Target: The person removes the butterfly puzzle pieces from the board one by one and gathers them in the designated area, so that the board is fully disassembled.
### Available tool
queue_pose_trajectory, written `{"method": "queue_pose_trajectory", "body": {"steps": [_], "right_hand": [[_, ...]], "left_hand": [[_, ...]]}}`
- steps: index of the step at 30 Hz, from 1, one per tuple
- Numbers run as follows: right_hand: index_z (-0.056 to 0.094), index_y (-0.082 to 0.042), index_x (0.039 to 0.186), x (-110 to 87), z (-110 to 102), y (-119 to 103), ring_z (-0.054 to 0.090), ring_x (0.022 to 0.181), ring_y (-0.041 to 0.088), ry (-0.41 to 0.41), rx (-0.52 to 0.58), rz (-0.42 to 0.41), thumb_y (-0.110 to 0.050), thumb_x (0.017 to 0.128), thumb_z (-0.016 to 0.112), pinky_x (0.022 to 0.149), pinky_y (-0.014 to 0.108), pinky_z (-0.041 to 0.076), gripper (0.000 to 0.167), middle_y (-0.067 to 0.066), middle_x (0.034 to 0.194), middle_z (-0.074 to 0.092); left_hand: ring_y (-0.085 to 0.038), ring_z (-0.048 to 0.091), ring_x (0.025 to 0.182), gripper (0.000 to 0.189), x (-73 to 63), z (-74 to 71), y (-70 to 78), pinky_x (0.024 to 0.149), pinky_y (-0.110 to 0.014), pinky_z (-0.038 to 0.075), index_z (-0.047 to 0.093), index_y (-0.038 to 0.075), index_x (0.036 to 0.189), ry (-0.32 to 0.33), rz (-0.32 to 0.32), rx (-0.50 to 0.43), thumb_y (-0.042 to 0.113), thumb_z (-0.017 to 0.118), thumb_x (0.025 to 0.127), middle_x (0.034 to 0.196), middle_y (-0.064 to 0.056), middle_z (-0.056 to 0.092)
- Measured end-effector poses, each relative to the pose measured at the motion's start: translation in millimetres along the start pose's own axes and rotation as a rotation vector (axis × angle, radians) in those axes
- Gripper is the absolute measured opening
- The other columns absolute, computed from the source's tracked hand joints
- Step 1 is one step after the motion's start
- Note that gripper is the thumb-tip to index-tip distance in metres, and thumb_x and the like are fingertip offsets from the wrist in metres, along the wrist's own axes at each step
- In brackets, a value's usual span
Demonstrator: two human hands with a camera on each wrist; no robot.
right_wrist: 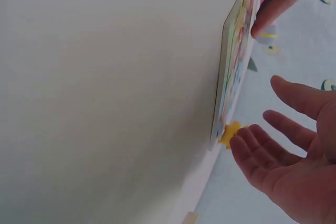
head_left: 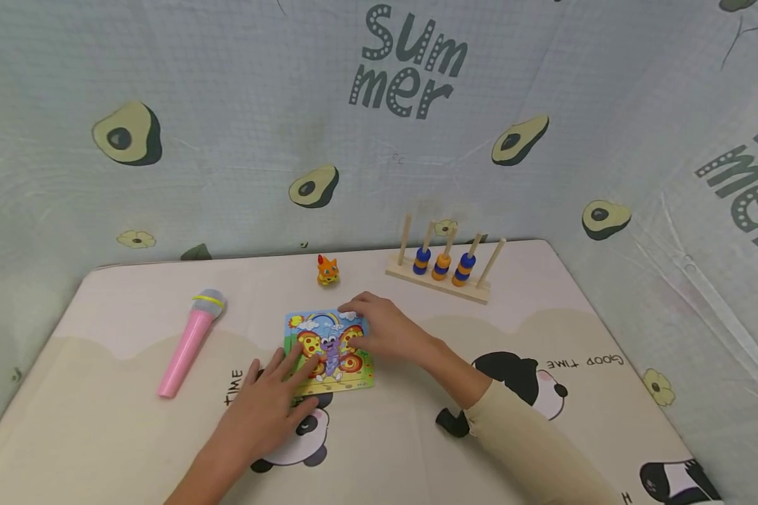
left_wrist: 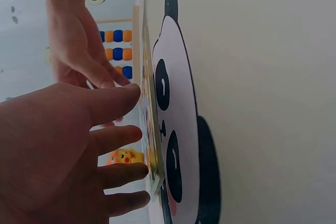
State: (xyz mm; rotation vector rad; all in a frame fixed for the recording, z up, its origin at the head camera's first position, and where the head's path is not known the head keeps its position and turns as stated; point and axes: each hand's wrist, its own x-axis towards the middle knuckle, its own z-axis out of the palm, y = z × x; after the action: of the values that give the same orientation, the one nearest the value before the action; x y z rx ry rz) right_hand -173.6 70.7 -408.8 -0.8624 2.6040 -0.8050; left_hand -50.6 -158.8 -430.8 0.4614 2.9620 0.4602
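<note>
A flat picture puzzle (head_left: pixel 331 354) with a purple butterfly, a rainbow and a sun lies on the table between both hands. My left hand (head_left: pixel 267 405) reaches over its lower left part, fingers spread and straight, fingertips at the picture in the left wrist view. Over the upper right corner is my right hand (head_left: pixel 388 328), with the thumb toward the butterfly's wing. In the right wrist view the fingers of this right hand (right_wrist: pixel 289 150) are loosely bent, with nothing between them, beside the puzzle board (right_wrist: pixel 231 72).
Left of the puzzle lies a pink toy microphone (head_left: pixel 191 344). A small orange toy animal (head_left: pixel 328 271) stands behind the puzzle. At the back right is a wooden peg stand (head_left: pixel 439 282) with blue and orange beads. A printed cloth wall (head_left: pixel 240 126) rises along the table's back edge.
</note>
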Motion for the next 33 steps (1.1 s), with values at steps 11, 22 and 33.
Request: {"method": "queue_pose_trajectory", "body": {"steps": [11, 22, 33], "right_hand": [[0.064, -0.011, 0.141, 33.0, 7, -15, 0.059, 0.13, 0.023, -0.053, -0.03, -0.025, -0.018, 0.095, 0.077, 0.11, 0.038, 0.052, 0.048, 0.007, 0.143, 0.06], [0.066, -0.014, 0.14, 54.2, 18, -28, 0.047, 0.146, 0.023, -0.08, -0.086, 0.007, -0.016, 0.094, 0.077, 0.121, 0.04, 0.042, 0.047, 0.003, 0.147, 0.061], [0.069, -0.012, 0.136, 64.7, 28, -28, 0.061, 0.116, 0.013, -0.076, -0.118, -0.038, -0.014, 0.093, 0.077, 0.1, 0.023, 0.053, 0.044, 0.002, 0.132, 0.069]], "left_hand": [[-0.051, 0.031, 0.153, 0.066, 2.6, 1.4, -3.3, 0.12, -0.072, 0.028, 0.046, 0.017, 0.159, -0.055, 0.004, -0.026, 0.038, 0.069, 0.1, 0.169, -0.018, 0.032], [-0.052, 0.029, 0.153, 0.067, 1.4, 4.8, -3.4, 0.117, -0.073, 0.031, 0.046, 0.014, 0.158, -0.057, 0.01, -0.057, 0.034, 0.07, 0.1, 0.17, -0.02, 0.029], [-0.053, 0.03, 0.152, 0.067, 0.0, 5.9, -4.9, 0.113, -0.076, 0.033, 0.045, 0.015, 0.159, -0.05, 0.028, -0.067, 0.034, 0.07, 0.1, 0.17, -0.02, 0.029]]}}
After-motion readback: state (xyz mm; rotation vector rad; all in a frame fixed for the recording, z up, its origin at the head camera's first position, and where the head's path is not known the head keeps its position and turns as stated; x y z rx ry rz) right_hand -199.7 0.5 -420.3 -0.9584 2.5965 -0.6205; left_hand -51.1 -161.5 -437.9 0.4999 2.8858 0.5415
